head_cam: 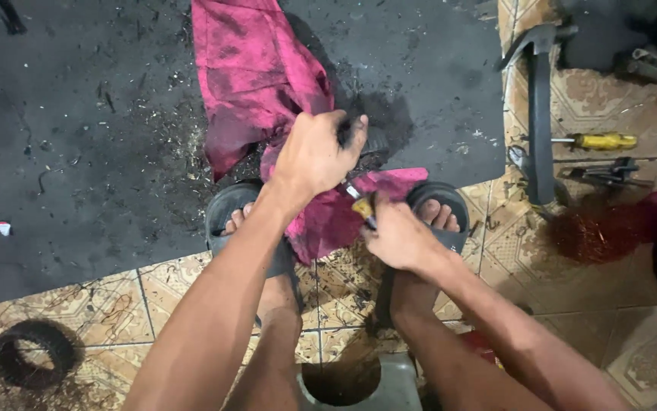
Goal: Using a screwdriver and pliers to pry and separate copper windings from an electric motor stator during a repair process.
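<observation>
Forearms reach down between both sandalled feet | left hand [314, 154]: fingers clamped on a dark round part [370, 144], apparently steadying it over the magenta rag [267, 91] | right hand [398, 236]: fingers closed on a yellow-handled tool [362, 205], tip toward the part | part: black, grimy, above black mat [77, 152].

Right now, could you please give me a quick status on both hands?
Left hand gripping a dark part wrapped in the pink rag. Right hand holding a yellow-handled tool against it. Nothing blocking.
</observation>
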